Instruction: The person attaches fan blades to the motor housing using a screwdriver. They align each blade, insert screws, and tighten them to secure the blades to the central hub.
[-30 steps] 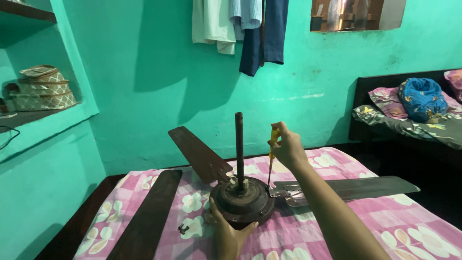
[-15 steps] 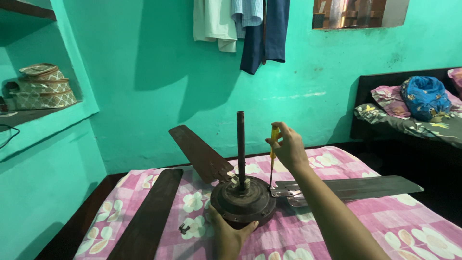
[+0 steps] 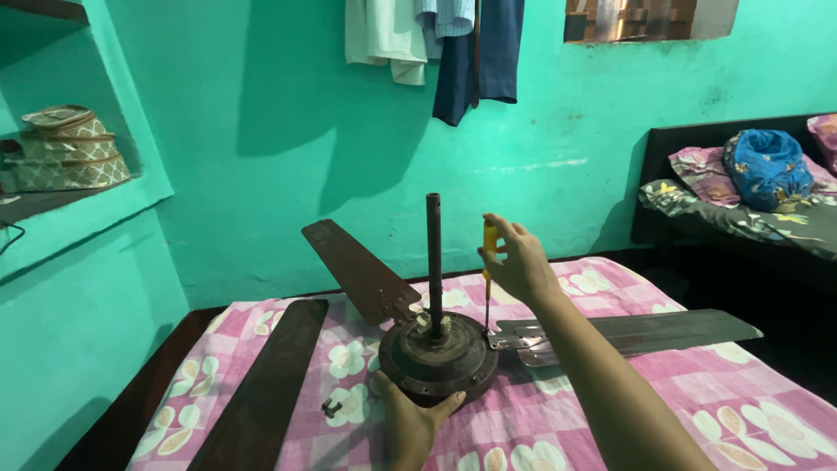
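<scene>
Far left: wall niche with a stack of patterned baskets [image 3: 65, 148] on its shelf, well apart from the work. Turquoise wall behind; clothes [image 3: 436, 44] hang high at centre.

On the pink floral bedsheet [image 3: 741, 410], left side: a loose dark fan blade [image 3: 261, 388] lies flat, detached, running from near edge toward the wall. Just right of it, a small dark metal fitting [image 3: 330, 406] on the sheet, near the motor but apart from it.

Centre: ceiling fan motor housing [image 3: 438, 358] sits on the sheet, round, brown, rusty. Downrod [image 3: 433, 262] stands upright from its middle. One brown blade [image 3: 357, 270] is attached at upper left, angled up toward the wall.

Left hand [image 3: 411, 427] below the housing, palm against its near rim, thumb and fingers spread around the edge; a bracing hold, not fully clenched.

Right of the rod: yellow-handled screwdriver [image 3: 488, 279] held near vertical, tip down at the right edge of the housing where the blade bracket meets it. Right hand [image 3: 516, 262] clenched around the handle top; fingers cover much of it. Right forearm crosses the lower right, hiding part of the bracket and sheet.

Right: grey blade [image 3: 645, 331] attached, lying flat, pointing right.

Far right: dark bed with a blue bundle [image 3: 767, 170] and patterned pillows, well apart.
</scene>
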